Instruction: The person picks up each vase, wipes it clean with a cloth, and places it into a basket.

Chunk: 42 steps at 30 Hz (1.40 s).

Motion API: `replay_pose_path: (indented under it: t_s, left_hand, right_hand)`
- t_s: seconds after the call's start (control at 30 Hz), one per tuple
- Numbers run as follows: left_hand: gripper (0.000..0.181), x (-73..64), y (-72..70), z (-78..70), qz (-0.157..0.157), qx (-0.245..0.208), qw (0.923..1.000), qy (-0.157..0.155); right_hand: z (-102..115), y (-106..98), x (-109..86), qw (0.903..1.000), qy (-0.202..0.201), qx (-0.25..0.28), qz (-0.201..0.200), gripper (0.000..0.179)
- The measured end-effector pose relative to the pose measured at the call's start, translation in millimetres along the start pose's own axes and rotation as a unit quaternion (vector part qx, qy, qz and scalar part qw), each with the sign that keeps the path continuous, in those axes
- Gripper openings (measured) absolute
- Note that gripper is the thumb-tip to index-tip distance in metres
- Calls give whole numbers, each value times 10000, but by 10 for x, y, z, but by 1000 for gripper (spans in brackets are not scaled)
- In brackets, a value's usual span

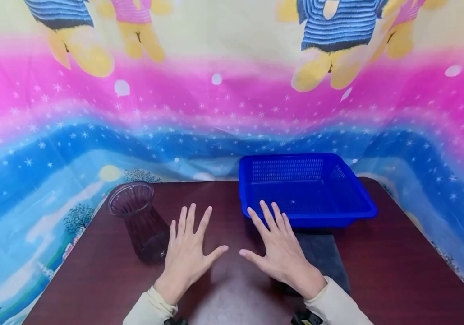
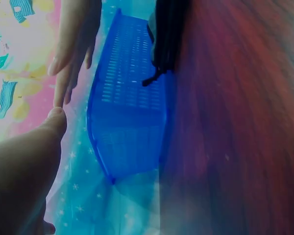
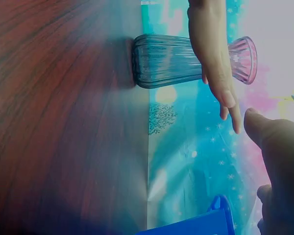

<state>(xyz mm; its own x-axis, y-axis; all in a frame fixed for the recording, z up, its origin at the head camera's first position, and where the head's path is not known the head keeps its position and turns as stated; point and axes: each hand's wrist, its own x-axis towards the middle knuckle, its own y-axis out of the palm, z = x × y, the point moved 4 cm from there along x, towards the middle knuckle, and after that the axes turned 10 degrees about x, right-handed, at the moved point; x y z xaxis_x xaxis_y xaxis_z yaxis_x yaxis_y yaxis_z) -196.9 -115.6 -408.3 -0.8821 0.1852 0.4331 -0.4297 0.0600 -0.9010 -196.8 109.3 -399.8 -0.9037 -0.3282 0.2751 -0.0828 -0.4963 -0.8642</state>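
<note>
Both hands are held out over the table with fingers straight and spread, palms down, holding nothing. The left hand (image 1: 188, 253) is just right of a clear fluted glass vase (image 1: 144, 230), which stands upright with a flared rim. Its lower right side is partly overlapped by that hand in the head view. My right hand (image 1: 278, 248) is in front of a blue plastic basket (image 1: 309, 221), its fingertips overlapping the near rim. Under the right wrist lies a dark grey folded cloth (image 1: 325, 257), partly covered by the hand. The thumbs point toward each other with a gap between.
The dark reddish wooden table (image 1: 402, 271) carries these things. Behind it and along both sides hangs a colourful printed curtain (image 1: 215, 108) with snowflakes and cartoon bears. The basket has slotted walls and sits near the far edge.
</note>
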Motion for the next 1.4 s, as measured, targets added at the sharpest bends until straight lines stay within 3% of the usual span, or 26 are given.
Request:
replay_pose_path:
  t_s: [0.27,0.8,1.1,1.4]
  left_hand:
    - [100,-72,-77,133,-332,-5,9994,10]
    - [70,-257,-297,354,-1636,-561,9849,58]
    - [58,-316,-373,475,-2068,-728,9756,90]
    - [51,-382,-441,624,-2156,-906,9722,-94]
  right_hand:
    - [31,-31,-17,9995,-287,-104,-2,96]
    - [-44,-99,-240,9941,-1084,-33,48,92]
    - [-153,-138,-328,9939,-1103,30,-25,74]
    - [-283,-190,-385,9913,-1268,-288,-199,66]
